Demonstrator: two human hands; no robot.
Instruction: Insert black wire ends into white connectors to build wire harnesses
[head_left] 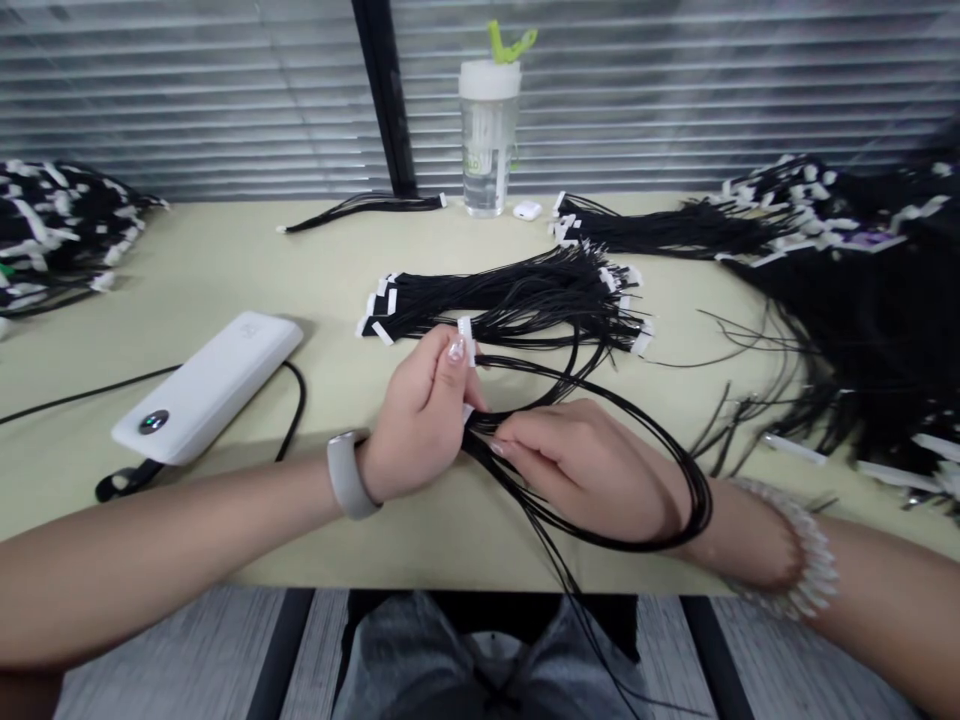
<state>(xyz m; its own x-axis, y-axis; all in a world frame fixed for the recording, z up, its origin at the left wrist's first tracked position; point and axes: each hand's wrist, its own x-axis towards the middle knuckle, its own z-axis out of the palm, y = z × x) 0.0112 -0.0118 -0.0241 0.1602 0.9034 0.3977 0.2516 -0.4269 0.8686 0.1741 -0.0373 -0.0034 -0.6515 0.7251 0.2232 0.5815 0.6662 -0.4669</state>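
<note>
My left hand point(427, 415) is closed on a black wire harness point(694, 490), its thumb pressing near a white connector point(466, 338) at the harness end. The wires loop out to the right, pass around my right wrist and come back toward the left hand. Loose wire ends hang over the table's front edge. My right hand point(581, 460) sits inside the loop, thumb and fingers pinched together at the wires beside the left hand. Just beyond both hands lies a bundle of similar black harnesses point(495, 295) with white connectors at both ends.
A white power bank point(210, 385) with a black cable lies at left. Harness piles stand at far left point(56, 235) and right point(862, 330). Along the back are a single harness point(360, 208), a water bottle point(487, 140), a small white case point(527, 210) and another harness bundle point(660, 228).
</note>
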